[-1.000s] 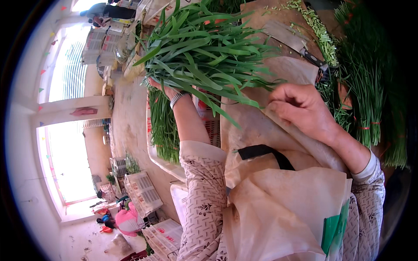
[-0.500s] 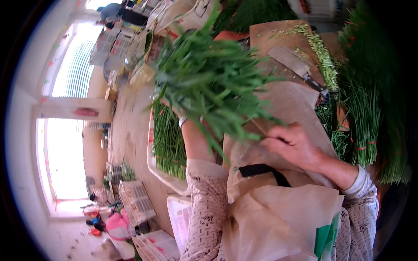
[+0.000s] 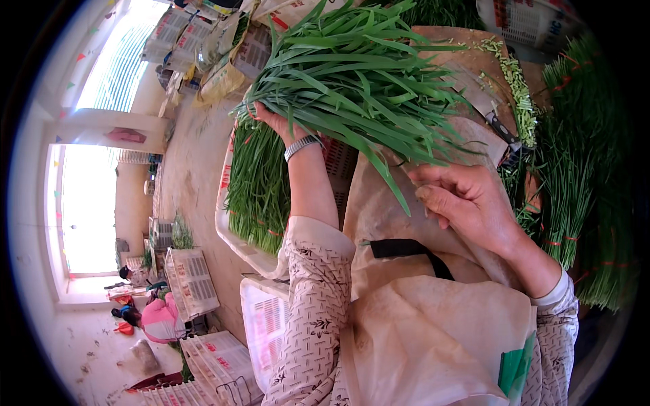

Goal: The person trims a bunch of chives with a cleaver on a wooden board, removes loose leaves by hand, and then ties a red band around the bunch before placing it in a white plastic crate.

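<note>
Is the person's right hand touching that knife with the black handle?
Apart. The head view shows a strip of brown covering between the right hand and the knife.

Put the right hand (image 3: 467, 203) in the middle of a clock. Long green leaves (image 3: 365, 101) block 10 and 11 o'clock, close to its fingers. A knife (image 3: 502, 128) is in the way at 1 o'clock, and tied green bunches (image 3: 572, 196) crowd 3 o'clock. There's room toward 7 o'clock, over the tan apron (image 3: 420, 325). The left sleeve (image 3: 315, 277) makes a wall at 8 o'clock.
</note>
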Motion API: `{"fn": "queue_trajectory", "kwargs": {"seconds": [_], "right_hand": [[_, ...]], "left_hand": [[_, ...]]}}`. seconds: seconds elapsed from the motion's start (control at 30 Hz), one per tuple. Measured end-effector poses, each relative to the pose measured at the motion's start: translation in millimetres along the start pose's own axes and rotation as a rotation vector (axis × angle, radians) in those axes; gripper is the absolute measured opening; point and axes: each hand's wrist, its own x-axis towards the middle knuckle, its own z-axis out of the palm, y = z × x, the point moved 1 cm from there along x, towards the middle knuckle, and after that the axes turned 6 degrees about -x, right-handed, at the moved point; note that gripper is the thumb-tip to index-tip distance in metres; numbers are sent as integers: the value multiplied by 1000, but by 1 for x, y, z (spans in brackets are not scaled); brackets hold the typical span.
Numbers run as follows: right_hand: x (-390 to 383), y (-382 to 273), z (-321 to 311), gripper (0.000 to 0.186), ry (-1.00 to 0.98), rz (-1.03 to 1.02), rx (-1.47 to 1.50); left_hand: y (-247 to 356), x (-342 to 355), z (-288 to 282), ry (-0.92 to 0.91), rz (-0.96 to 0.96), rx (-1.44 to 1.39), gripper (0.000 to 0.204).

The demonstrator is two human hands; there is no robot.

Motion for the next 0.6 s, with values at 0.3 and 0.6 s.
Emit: {"fn": "queue_trajectory", "kwargs": {"seconds": [0.3,0.6], "right_hand": [[-1,19,17,11,20,-406,-350],[-18,13,-48,11,251,-184,-340]], "left_hand": [[12,-1,-35,-160,-83,48,65],[12,-101,-30,-168,-148,129,64]]}}
